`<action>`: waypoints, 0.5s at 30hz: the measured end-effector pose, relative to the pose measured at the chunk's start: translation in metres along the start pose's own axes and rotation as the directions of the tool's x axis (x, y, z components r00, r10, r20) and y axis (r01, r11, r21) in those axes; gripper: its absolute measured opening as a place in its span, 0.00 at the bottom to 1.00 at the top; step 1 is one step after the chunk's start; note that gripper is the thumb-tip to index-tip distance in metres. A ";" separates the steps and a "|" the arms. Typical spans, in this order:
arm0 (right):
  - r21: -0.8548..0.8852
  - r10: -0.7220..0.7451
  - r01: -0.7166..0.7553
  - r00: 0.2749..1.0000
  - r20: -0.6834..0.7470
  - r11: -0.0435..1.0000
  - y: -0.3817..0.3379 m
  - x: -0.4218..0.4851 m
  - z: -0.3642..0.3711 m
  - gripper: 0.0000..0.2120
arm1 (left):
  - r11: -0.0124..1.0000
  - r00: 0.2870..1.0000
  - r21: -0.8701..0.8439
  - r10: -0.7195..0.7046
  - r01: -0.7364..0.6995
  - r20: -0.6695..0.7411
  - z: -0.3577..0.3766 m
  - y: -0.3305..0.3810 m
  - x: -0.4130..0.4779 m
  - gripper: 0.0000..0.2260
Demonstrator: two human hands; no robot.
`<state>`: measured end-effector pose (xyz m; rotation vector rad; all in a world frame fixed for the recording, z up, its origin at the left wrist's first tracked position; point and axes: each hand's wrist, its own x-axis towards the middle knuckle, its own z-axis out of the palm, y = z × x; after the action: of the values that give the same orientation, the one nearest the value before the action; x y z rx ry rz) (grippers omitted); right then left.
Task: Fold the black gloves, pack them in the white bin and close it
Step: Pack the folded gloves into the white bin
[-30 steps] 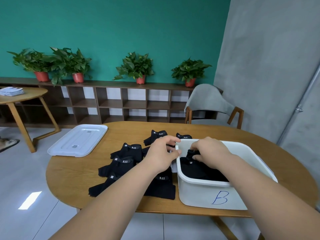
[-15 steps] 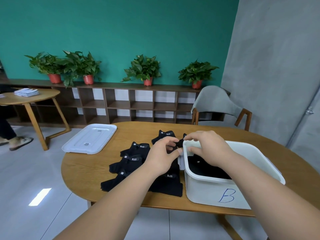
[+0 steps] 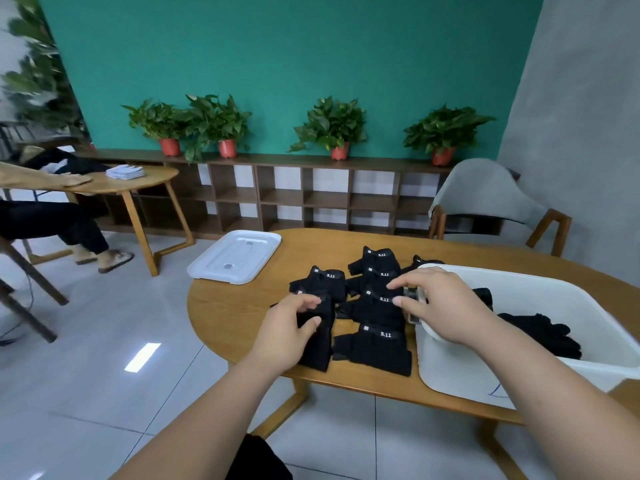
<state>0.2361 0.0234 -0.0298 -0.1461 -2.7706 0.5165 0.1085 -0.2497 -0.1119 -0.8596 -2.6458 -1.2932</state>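
Several black gloves [image 3: 375,306] with 5.11 labels lie in a pile on the wooden table [image 3: 235,306], just left of the white bin [image 3: 519,284]. More black gloves [image 3: 543,336] lie inside the bin. My left hand [image 3: 289,329] is on the nearest left glove [image 3: 320,344], with thumb and fingers pinching its edge. My right hand [image 3: 438,306] reaches across the bin's left rim, its fingers stretched out above the pile and holding nothing. The white lid [image 3: 235,259] lies flat at the table's far left end.
A grey chair [image 3: 485,195] stands behind the table at the right. At the left, a seated person [image 3: 52,223] rests a hand on a second wooden table [image 3: 138,183]. A low shelf [image 3: 311,199] with potted plants runs along the green wall.
My right hand has come out of the bin and now reaches over its left rim. My left hand left the bin's edge and went to a glove on the left. The view swung left.
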 end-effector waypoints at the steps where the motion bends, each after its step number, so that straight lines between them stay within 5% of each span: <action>1: 0.007 0.003 -0.003 1.000 0.000 1.000 0.001 0.000 0.000 0.13 | 0.999 1.000 0.035 -0.006 0.006 0.001 -0.003 -0.008 -0.004 0.15; 8: 0.011 0.001 -0.001 1.000 0.018 1.000 0.001 0.000 0.002 0.13 | 0.972 0.988 0.233 0.005 -0.041 0.153 -0.011 -0.039 -0.021 0.23; 15: 0.038 -0.004 0.004 1.000 0.011 0.999 0.002 -0.001 0.003 0.12 | 0.950 0.989 0.307 0.015 -0.059 0.146 -0.002 -0.047 -0.033 0.22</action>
<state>0.2361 0.0236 -0.0337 -0.1290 -2.7691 0.5700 0.1115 -0.2891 -0.1538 -0.9764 -2.8178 -0.7993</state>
